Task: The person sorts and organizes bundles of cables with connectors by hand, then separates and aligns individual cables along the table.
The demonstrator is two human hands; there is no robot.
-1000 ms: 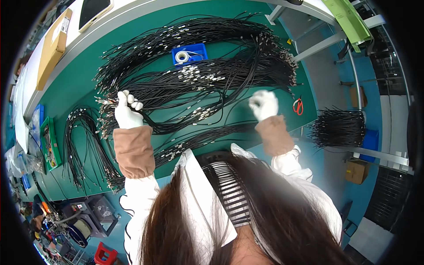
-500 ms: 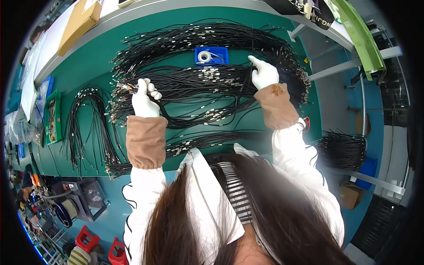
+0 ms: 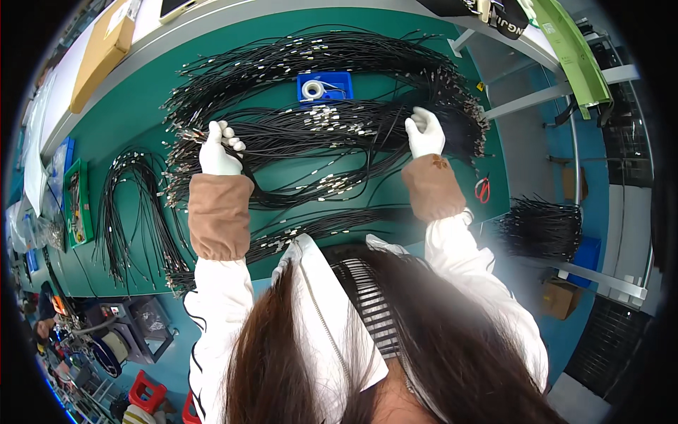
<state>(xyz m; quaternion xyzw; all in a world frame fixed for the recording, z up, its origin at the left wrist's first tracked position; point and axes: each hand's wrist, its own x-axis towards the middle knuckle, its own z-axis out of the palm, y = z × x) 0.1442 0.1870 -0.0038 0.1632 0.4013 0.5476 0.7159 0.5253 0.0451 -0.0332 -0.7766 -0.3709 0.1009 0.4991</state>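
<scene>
On the left, a shallow green plastic tray [image 3: 87, 199] sits on the dark green work surface [image 3: 134, 131], and beside it a bunch of thin black cables bent into an arch [image 3: 133, 164] lies with its ends spread downward. The left hand [image 3: 221, 150], in a white glove, is closed around the left end of a long bundle of black cables with silver-white fittings [image 3: 282, 131], whose tips jut out past the fist. Above this middle bundle, a blue plastic tray [image 3: 333, 76] holds a ring-shaped white roll [image 3: 304, 88]. The right hand [image 3: 425, 134], also white-gloved, is loosely curled over the bundle's right part, thumb and fingers apart; whether it grips any cable cannot be told. Farther right lie red-handled scissors [image 3: 486, 186].
</scene>
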